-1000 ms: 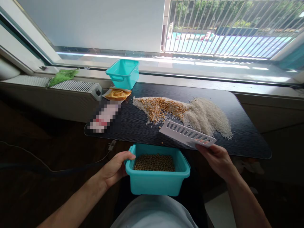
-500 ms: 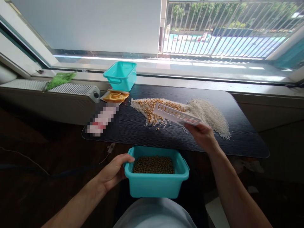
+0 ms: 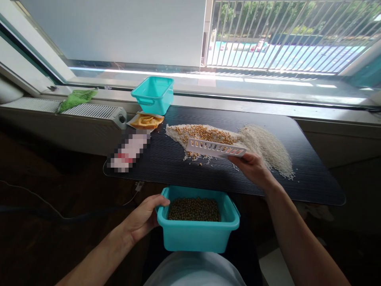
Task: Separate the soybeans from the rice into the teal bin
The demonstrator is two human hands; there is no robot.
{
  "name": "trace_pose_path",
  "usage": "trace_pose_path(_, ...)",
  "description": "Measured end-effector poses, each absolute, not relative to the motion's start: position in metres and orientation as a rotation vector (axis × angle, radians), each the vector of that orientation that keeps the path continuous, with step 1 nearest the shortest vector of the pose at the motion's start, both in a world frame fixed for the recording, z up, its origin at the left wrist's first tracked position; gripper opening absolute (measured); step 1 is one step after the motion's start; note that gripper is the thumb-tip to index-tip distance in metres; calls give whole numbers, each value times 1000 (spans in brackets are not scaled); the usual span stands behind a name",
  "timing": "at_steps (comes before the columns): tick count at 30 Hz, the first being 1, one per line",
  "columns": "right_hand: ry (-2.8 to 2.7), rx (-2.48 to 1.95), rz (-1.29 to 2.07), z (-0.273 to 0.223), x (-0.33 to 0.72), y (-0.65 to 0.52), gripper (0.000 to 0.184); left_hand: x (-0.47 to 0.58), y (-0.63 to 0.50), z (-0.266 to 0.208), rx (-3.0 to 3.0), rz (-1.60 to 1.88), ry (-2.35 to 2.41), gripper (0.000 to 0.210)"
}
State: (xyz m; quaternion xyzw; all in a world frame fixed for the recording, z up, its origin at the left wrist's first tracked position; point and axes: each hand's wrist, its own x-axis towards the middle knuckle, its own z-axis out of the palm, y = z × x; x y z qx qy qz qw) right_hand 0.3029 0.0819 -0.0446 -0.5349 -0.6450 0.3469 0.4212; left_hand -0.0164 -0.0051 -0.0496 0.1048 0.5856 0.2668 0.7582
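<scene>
My left hand [image 3: 151, 210] is closed on the left rim of a turquoise plastic bin [image 3: 196, 237], thumb over the edge. Small round brownish peas [image 3: 195, 209] cover the bin's bottom. My right hand [image 3: 253, 169] grips the right end of a white plastic basket [image 3: 216, 149] with a row of slots along its side. The basket is above the near edge of a heap of white rice mixed with yellow peas [image 3: 208, 133]; what lies inside it is hidden. To the right spreads a pile of rice [image 3: 268, 149], next to my right wrist.
On the dark table [image 3: 166, 167], a folded yellow-orange cloth [image 3: 147, 120] lies on white paper near a second turquoise bin [image 3: 154, 95]. A blurred pink-white item [image 3: 127, 153] is at the left. Behind are a radiator [image 3: 92, 113] with a green cloth [image 3: 77, 98] and a window.
The slotted basket has moved a little left and its far end has dropped, so it sits nearer level. My left hand keeps its hold on the bin. The view has shifted slightly.
</scene>
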Motion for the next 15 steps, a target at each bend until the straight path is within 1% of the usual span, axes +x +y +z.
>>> trace_pose_path(4,-1600,-1364,822,-46,299,91,33,-15,-4,-50,231,574,1286,25)
trace_pose_path(10,-1598,-1354,905,-49,309,79,38,-14,-5,-49,223,586,1294,25)
trace_pose_path(15,-1551,-1360,903,-52,316,67,37,-15,-4,-48,214,587,1309,23)
